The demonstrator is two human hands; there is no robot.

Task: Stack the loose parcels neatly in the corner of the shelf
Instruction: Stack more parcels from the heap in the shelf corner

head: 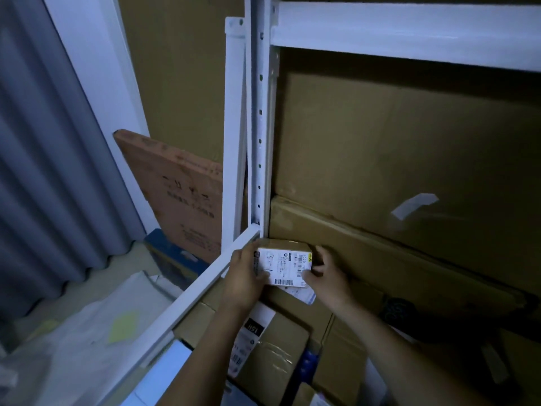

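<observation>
Holding entry: one small labelled parcel, label face up, at the foot of the white upright post in the shelf corner, resting on a lower parcel whose label edge shows beneath. Left grip curls round the post-side edge and right grip pinches the far edge, likely to square it before release. The long carton behind the post's foot apparently serves as a backstop.

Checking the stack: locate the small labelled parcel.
Head view, lower centre: the small labelled parcel is in the shelf corner beside the white upright, held between left hand and right hand.
</observation>
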